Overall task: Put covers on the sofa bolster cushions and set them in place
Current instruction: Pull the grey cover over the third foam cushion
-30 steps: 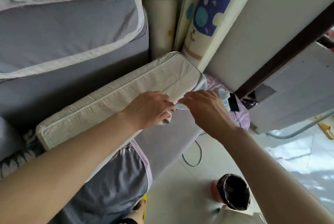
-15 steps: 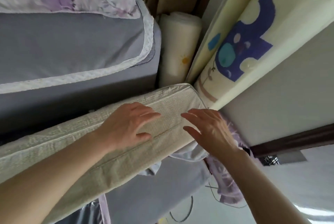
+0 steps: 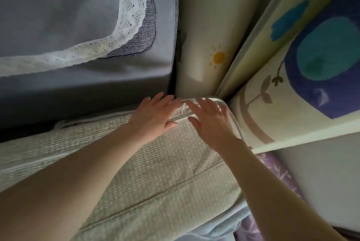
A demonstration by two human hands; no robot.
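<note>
Left hand (image 3: 153, 118) and right hand (image 3: 211, 124) flat, fingers spread, on bolster cushion (image 3: 148, 178) far end — press evenly toward sofa (image 3: 87, 77), seams straight.

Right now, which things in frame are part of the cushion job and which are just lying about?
Job:
- beige bolster cushion
- left hand, flat on it
- right hand, flat near its end
- grey sofa beside it

Lying about:
- rolled mat with sun print
- folded play mat
- purple floral fabric
</note>
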